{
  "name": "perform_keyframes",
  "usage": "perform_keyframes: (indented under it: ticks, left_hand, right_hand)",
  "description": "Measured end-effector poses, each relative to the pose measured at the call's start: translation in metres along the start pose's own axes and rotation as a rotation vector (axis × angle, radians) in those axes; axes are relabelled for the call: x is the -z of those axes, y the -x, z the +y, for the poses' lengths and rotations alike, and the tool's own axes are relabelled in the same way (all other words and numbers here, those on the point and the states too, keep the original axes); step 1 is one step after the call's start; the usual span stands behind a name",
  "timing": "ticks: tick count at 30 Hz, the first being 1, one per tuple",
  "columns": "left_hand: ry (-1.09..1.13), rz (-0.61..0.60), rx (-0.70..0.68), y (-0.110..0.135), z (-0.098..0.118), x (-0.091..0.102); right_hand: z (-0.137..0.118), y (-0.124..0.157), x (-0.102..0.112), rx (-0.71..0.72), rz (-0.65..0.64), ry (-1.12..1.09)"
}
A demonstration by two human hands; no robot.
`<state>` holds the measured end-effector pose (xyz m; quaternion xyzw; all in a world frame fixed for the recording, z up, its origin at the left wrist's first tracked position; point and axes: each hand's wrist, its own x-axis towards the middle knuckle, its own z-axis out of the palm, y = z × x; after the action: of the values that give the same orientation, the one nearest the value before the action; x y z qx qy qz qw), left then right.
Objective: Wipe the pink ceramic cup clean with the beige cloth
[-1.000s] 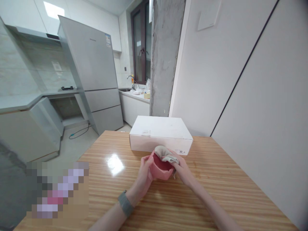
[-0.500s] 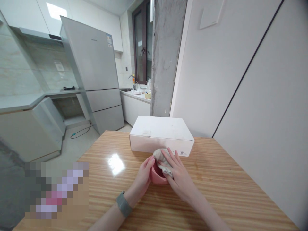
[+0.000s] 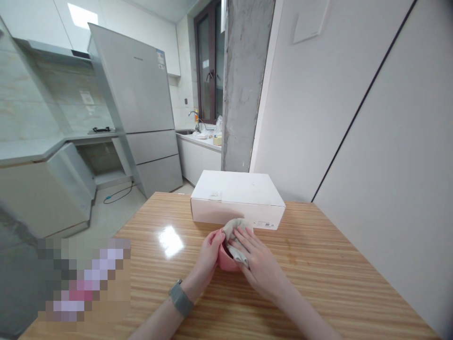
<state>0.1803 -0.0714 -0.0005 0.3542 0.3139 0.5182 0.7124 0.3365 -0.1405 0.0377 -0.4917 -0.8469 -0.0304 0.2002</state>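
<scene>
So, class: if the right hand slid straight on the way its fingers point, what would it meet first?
The right hand lies on the cloth over the pink cup, fingers pointing away and slightly left. Past the cloth, it would probably meet the white box first, though the gap between them is hard to judge.
</scene>
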Motion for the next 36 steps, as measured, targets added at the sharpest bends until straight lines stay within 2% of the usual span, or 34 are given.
perform_keyframes:
  ticks: [8, 17, 21, 24, 27, 30, 34, 36]
  left_hand:
    - [0.008, 0.006, 0.078, 0.008, 0.015, -0.001]
    - [-0.019, 0.031, -0.025, 0.005, 0.012, -0.002]
    - [0.026, 0.035, -0.028, 0.006, 0.012, -0.002]
    - [0.085, -0.093, 0.020, 0.007, 0.014, -0.002]
    - [0.144, -0.241, 0.135, 0.006, 0.013, -0.002]
    - [0.188, -0.259, 0.199, 0.005, 0.010, -0.003]
    - [0.188, -0.290, 0.184, 0.008, 0.010, -0.006]
    - [0.149, -0.266, 0.189, 0.009, 0.009, -0.005]
  right_hand:
    - [0.006, -0.005, 0.001, 0.045, 0.043, -0.083]
    - [-0.009, -0.009, -0.008, -0.015, 0.071, -0.072]
    - [-0.013, -0.008, -0.007, -0.010, 0.117, -0.098]
    - [-0.013, -0.007, -0.006, 0.014, 0.174, -0.141]
    - [-0.013, -0.004, -0.006, 0.046, 0.181, -0.151]
    - [-0.014, 0.000, -0.008, 0.064, 0.158, -0.132]
    - [-0.017, 0.003, -0.005, 0.113, 0.144, -0.122]
    - [-0.019, 0.003, -0.001, 0.154, 0.146, -0.111]
